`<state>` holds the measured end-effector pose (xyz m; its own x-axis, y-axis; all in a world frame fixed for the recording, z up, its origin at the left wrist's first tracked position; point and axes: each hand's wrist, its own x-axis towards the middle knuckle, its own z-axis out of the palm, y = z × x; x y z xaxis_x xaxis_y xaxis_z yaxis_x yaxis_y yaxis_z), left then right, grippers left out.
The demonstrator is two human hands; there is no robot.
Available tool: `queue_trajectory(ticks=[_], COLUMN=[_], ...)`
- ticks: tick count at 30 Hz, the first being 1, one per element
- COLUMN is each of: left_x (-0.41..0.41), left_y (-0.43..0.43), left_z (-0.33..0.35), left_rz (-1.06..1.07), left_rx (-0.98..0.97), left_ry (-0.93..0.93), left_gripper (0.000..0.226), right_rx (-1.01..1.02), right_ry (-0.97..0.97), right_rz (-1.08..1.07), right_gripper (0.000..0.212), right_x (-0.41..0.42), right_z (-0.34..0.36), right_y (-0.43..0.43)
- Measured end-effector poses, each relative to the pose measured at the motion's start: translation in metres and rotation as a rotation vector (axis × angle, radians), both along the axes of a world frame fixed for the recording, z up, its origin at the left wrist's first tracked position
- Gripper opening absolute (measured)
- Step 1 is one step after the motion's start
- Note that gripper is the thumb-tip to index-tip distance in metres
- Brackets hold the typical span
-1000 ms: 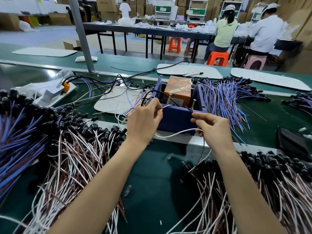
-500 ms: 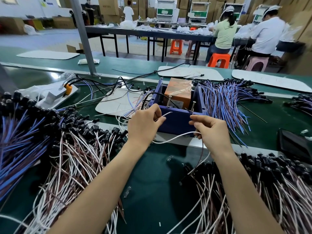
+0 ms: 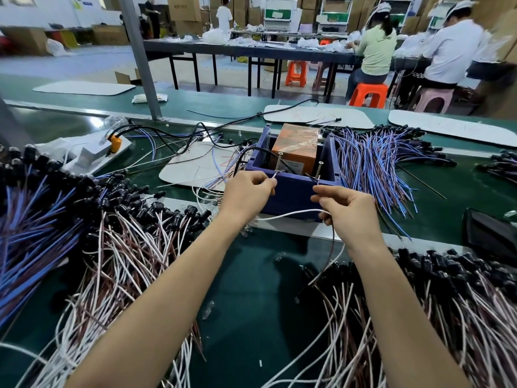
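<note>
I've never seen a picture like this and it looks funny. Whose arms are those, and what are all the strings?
Those are a person's own arms. A camera worn on their head looks forward and down, so you see what they see. The left hand and right hand each pinch a thin white wire in front of a blue box with an orange block inside. On the green table lie big piles of white and brown wires with black ends, and blue wires farther back.

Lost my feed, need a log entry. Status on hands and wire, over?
Left hand pinches white wire end at left screw. Right hand grips same wire by right screw. Wire slack before blue box. Wire piles flank both arms.
</note>
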<state>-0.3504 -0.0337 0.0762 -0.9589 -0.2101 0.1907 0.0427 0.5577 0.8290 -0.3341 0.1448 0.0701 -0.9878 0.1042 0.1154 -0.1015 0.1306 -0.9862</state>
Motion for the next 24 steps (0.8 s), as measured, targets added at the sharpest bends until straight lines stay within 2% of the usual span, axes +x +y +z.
queue_trajectory(ticks=[4,24], left_x=[0.0007,-0.0013], left_y=[0.0022,0.005], left_z=[0.0028,0.0051], left_rz=[-0.004,0.014], left_rx=[0.062,0.086], left_ry=[-0.018,-0.047], left_gripper=[0.035,0.039], right_rx=[0.008,-0.008], right_ry=[-0.007,-0.003], right_rz=[-0.002,0.001], right_gripper=[0.025,0.028], right_x=[-0.0003,-0.0002], right_z=[0.0005,-0.001], right_y=[-0.0005,-0.0008])
